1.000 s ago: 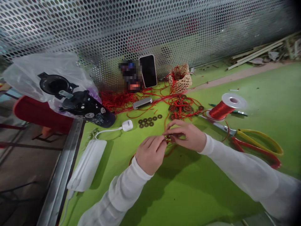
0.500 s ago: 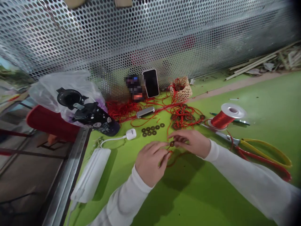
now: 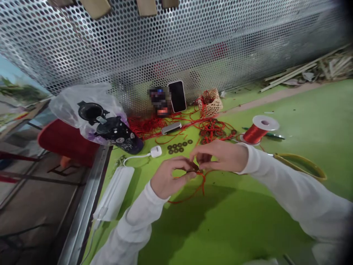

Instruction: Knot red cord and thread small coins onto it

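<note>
my left hand (image 3: 168, 176) and right hand (image 3: 220, 156) pinch a red cord (image 3: 199, 184) between fingertips, raised just above the green table (image 3: 220, 221), near the loose coins (image 3: 178, 146).

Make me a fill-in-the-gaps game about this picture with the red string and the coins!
1. The left hand and right hand pinch a cord coloured ____.
2. The spool of thread stands on a table coloured ____.
3. The loose coins lie on the table beside a white ____.
4. The phone leans against a metal wall full of ____.

Missing words: red; green; plug; holes
</note>
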Motion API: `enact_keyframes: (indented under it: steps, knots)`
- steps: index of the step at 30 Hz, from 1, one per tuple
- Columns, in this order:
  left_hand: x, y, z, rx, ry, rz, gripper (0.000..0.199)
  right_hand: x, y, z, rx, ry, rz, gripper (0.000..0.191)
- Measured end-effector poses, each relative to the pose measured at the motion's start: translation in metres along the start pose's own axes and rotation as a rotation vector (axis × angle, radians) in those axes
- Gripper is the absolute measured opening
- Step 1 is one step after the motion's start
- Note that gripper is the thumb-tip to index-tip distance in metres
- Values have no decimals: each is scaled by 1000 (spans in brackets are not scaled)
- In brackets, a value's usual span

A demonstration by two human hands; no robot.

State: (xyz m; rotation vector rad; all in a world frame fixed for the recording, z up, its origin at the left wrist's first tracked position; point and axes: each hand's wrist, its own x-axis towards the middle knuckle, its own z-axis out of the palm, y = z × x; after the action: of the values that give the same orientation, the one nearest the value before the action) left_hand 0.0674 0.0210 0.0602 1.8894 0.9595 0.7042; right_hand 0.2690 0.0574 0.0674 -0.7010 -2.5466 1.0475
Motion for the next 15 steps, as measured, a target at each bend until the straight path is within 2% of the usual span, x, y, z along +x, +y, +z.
enact_keyframes:
  steps: [4,7,9,15]
  knots:
    - [0,2,2,-46,43,-2,12,-5,2,-3,27,100,-14,23]
    - [0,-2,3,-116,83,-3,16,-23,12,-13,28,255,43,21]
    - [0,-6,3,-172,106,-8,18,-42,22,-21,19,447,106,20]
    - [-2,-16,0,-225,111,-28,23,-99,39,-44,-18,1244,215,22]
